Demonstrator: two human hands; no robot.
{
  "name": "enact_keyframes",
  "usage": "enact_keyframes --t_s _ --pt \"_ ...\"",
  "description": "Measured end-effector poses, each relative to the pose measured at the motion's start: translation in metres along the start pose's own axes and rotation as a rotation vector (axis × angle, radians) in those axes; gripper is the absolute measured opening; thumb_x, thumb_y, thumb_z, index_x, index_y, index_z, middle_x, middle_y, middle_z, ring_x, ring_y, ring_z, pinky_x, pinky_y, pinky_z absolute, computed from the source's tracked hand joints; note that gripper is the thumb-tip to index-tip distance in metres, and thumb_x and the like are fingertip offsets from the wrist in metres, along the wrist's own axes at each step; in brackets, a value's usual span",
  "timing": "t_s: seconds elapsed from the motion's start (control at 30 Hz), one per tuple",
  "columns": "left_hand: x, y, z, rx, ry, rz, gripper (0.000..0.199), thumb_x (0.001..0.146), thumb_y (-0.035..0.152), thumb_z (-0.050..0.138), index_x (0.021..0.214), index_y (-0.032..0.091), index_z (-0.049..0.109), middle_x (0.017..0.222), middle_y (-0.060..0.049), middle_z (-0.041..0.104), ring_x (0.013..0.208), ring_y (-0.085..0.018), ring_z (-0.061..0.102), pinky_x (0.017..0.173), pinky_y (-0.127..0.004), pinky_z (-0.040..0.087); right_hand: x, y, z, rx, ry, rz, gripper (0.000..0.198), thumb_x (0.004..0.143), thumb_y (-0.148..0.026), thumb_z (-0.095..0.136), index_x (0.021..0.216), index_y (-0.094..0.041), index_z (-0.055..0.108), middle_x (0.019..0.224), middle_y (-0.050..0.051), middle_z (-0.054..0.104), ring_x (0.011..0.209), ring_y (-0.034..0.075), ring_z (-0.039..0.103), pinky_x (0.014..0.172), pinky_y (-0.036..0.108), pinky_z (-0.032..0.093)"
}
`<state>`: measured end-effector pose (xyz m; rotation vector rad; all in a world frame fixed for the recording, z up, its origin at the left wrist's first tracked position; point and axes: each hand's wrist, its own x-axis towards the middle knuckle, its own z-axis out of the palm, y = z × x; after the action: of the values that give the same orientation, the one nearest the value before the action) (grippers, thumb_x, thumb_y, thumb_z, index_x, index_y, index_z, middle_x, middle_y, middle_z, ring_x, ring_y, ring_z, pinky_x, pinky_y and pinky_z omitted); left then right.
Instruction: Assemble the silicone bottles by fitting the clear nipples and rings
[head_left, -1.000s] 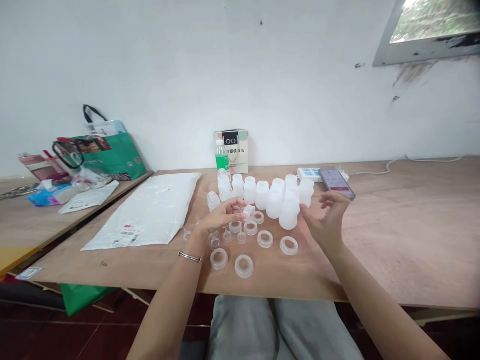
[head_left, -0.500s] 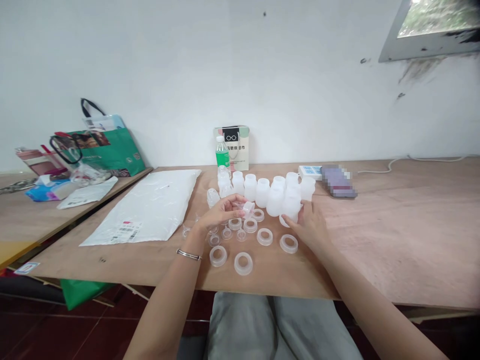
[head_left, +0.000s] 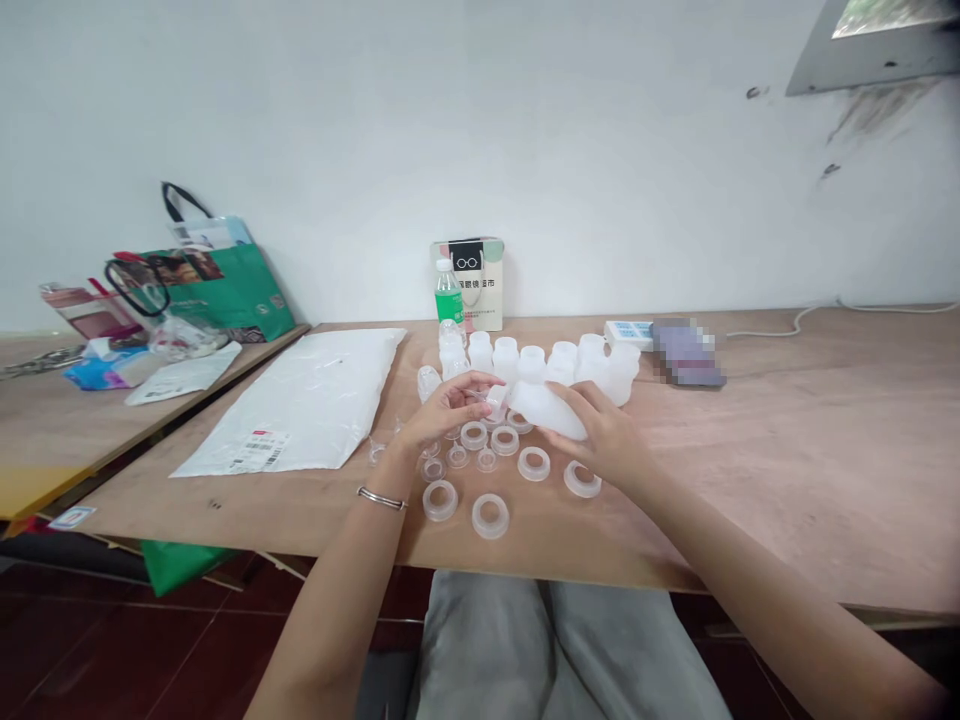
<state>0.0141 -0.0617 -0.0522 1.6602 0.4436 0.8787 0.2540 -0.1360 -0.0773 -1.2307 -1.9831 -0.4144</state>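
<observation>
Tilted leftward since earlier, one frosted bottle [head_left: 549, 410] is gripped in the fingers of the right hand [head_left: 611, 432] over the table [head_left: 795, 440], its mouth beside the translucent collar [head_left: 496, 402] pinched by the left hand [head_left: 441, 412], bringing both parts together.

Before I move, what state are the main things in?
Left hand: closed on a translucent ring
Right hand: closed on a white bottle
White bottle: tilted toward the left hand
Bottles behind: upright
Loose rings: flat on the table
Green-labelled bottle: upright, capped
Phone: pixelated, screen unreadable
White mailer: lying flat
</observation>
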Motion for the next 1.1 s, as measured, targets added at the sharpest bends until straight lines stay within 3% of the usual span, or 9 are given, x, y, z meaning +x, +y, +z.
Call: enact_keyframes --t_s 0.23,0.43,0.57,0.67,0.77,0.9,0.97,1.0,1.1 --pt "0.003 -0.002 0.005 0.09 0.118 -0.001 0.035 0.07 0.033 0.077 0.098 0.017 0.065 0.088 -0.002 0.066 0.075 -0.013 0.063 0.068 -0.024 0.048 -0.005 0.003 0.013 0.024 -0.023 -0.044 0.047 0.089 -0.04 0.054 0.132 -0.023 0.05 0.103 0.01 0.061 0.09 0.024 0.062 0.073 0.036 0.054" --pt "0.005 -0.01 0.011 0.13 0.084 -0.086 0.033 0.067 0.04 0.077 0.084 0.014 0.064 0.073 0.0 0.064 0.061 -0.009 0.057 0.057 -0.022 0.044 -0.012 0.003 0.015 0.059 -0.034 -0.059 0.046 0.09 -0.043 0.051 0.133 -0.026 0.052 0.104 0.01 0.06 0.092 0.026 0.059 0.081 0.041 0.052" --pt "0.004 -0.012 0.01 0.243 0.071 -0.13 0.031 0.074 0.042 0.07 0.079 0.013 0.063 0.063 0.001 0.06 0.055 -0.009 0.055 0.051 -0.02 0.039 -0.013 0.005 0.015 0.016 -0.03 -0.112 0.041 0.091 -0.038 0.051 0.131 -0.026 0.055 0.106 0.012 0.059 0.094 0.028 0.057 0.082 0.044 0.05" --pt "0.004 -0.01 0.012 0.29 0.047 -0.115 0.028 0.075 0.039 0.071 0.086 0.014 0.066 0.075 -0.002 0.065 0.067 -0.012 0.06 0.06 -0.023 0.044 -0.013 0.005 0.014 0.035 -0.026 -0.106 0.04 0.09 -0.035 0.053 0.128 -0.023 0.057 0.104 0.012 0.059 0.092 0.027 0.058 0.081 0.042 0.051" --pt "0.004 -0.005 0.014 0.299 -0.017 0.015 0.033 0.073 0.031 0.074 0.103 0.019 0.066 0.106 -0.007 0.066 0.097 -0.019 0.061 0.082 -0.031 0.048 -0.013 0.001 0.012 0.161 -0.071 -0.002 0.044 0.088 -0.038 0.057 0.128 -0.022 0.055 0.098 0.008 0.059 0.088 0.024 0.061 0.076 0.037 0.053" --pt "0.004 -0.002 0.014 0.293 -0.087 0.156 0.051 0.075 0.029 0.073 0.124 0.028 0.056 0.141 -0.007 0.045 0.132 -0.025 0.039 0.105 -0.038 0.036 -0.01 -0.004 0.011 0.27 -0.081 0.134 0.047 0.085 -0.042 0.059 0.129 -0.026 0.052 0.101 0.006 0.06 0.091 0.023 0.063 0.076 0.035 0.054" --pt "0.004 -0.003 0.013 0.255 0.004 0.171 0.065 0.072 0.033 0.075 0.131 0.031 0.048 0.146 -0.006 0.037 0.132 -0.026 0.038 0.103 -0.038 0.037 -0.009 -0.004 0.011 0.287 -0.06 0.152 0.049 0.085 -0.044 0.059 0.131 -0.028 0.049 0.103 0.005 0.06 0.095 0.024 0.063 0.077 0.036 0.055" --pt "0.004 -0.004 0.013 0.235 0.063 0.165 0.067 0.072 0.035 0.076 0.132 0.031 0.046 0.143 -0.007 0.04 0.126 -0.025 0.043 0.099 -0.037 0.041 -0.009 -0.005 0.011 0.288 -0.051 0.153 0.049 0.085 -0.044 0.059 0.131 -0.028 0.049 0.103 0.005 0.06 0.095 0.024 0.063 0.077 0.036 0.055" --pt "0.005 -0.005 0.014 0.231 0.158 0.077 0.048 0.073 0.04 0.073 0.115 0.022 0.057 0.111 -0.007 0.059 0.096 -0.019 0.057 0.081 -0.031 0.047 -0.01 -0.004 0.013 0.296 -0.062 0.132 0.049 0.085 -0.043 0.059 0.13 -0.028 0.05 0.102 0.005 0.06 0.095 0.024 0.063 0.078 0.037 0.055"
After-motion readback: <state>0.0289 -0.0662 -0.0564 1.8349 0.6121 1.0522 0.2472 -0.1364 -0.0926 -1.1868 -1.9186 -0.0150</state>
